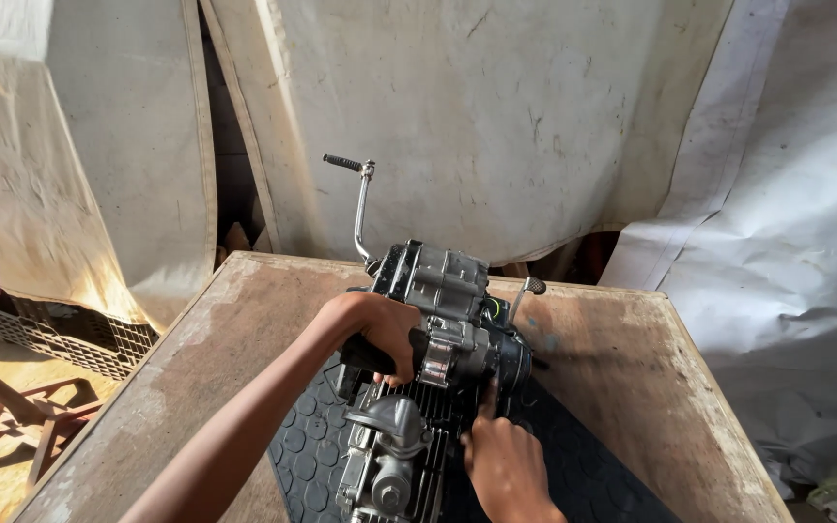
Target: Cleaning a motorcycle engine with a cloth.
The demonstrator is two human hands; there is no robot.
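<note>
Right hand (508, 463) fingertips pressing engine (433, 368), left hand (380, 334) grip clenched on it, long axis pointing away

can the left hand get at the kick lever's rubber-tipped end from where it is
Probably yes. The left hand grips the engine just below the kick lever, whose rubber-tipped end juts out with nothing around it.

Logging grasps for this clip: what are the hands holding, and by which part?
Left hand grips the motorcycle engine on its left side; right hand touches its right side with a fingertip, not gripping.
</note>
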